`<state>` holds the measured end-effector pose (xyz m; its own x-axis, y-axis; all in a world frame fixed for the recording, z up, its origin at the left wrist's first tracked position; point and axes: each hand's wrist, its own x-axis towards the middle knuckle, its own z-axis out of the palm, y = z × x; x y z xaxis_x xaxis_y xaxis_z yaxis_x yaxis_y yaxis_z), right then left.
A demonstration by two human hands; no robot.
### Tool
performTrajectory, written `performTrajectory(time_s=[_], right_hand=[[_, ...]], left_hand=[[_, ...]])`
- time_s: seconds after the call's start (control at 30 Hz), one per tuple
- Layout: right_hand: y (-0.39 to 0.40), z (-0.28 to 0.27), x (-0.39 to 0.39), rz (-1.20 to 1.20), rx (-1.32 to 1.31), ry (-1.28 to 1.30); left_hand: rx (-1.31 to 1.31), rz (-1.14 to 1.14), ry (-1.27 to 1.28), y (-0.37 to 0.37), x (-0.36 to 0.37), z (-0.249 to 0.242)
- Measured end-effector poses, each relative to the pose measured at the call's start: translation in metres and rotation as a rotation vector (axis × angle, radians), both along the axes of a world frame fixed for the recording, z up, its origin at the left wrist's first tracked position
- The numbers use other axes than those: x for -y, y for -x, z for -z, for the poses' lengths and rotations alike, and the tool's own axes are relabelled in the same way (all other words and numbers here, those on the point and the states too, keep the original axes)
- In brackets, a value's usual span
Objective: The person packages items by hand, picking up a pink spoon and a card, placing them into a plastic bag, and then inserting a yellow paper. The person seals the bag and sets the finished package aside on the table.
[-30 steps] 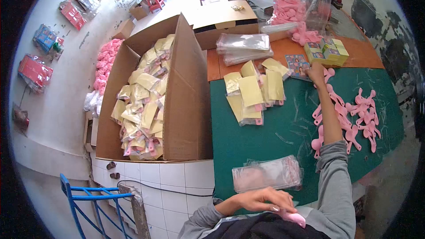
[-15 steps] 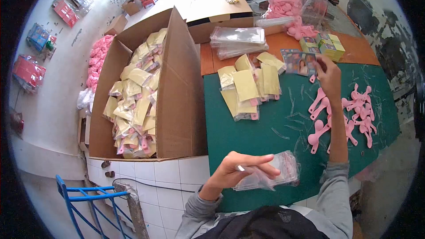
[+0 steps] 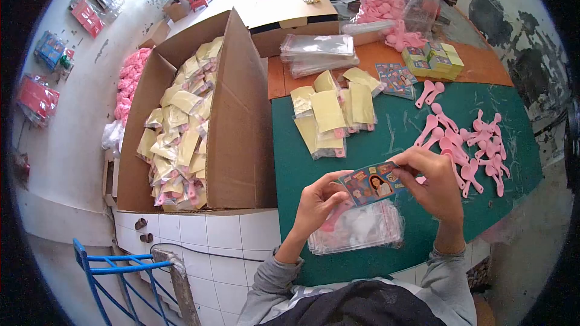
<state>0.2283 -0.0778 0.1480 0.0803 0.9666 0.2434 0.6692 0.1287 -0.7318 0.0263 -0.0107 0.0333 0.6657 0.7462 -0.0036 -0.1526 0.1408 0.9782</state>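
Note:
A printed card (image 3: 373, 183) with a picture of a person is stretched between my two hands. My left hand (image 3: 319, 203) pinches its left end, thumb on the face. My right hand (image 3: 430, 182) grips the right end between thumb and fingers. Under the left fingers shows a pink spoon-like piece (image 3: 334, 220), over a stack of clear plastic bags (image 3: 368, 229) on the green table mat (image 3: 362, 271). Loose pink measuring spoons (image 3: 471, 172) are scattered to the right of my right hand.
Packed bags with yellow backing cards (image 3: 329, 111) lie further back. A large cardboard box (image 3: 244, 145) full of such bags stands at left. At the back are printed cards (image 3: 396, 78), yellow-edged card stacks (image 3: 435, 60), clear sleeves (image 3: 317, 51) and a bag of pink spoons (image 3: 383, 3).
My right hand has come back from the card pile near the rear with a card. My left hand, which held a clear bag, now grips the card's other end.

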Motion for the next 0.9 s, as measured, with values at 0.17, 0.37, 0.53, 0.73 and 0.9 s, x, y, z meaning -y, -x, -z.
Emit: performTrajectory(time_s=[0.17, 0.37, 0.53, 0.73, 0.9], right_hand=[[-0.003, 0.001, -0.001, -0.035, 0.079, 0.034], [-0.005, -0.002, -0.001, -0.056, 0.180, 0.036], [-0.004, 0.002, -0.003, -0.104, 0.191, 0.071], [-0.003, 0.003, -0.003, -0.158, 0.178, 0.125], [0.008, 0.011, -0.006, -0.213, 0.141, 0.101]], left_hand=[[0.005, 0.040, 0.161, -0.004, 0.001, 0.007], [-0.080, 0.033, 0.148, -0.003, 0.001, 0.000], [-0.053, 0.031, 0.053, -0.007, 0.006, -0.004], [-0.108, 0.047, -0.072, -0.007, 0.005, -0.007], [-0.207, 0.064, -0.151, -0.007, 0.005, -0.020]])
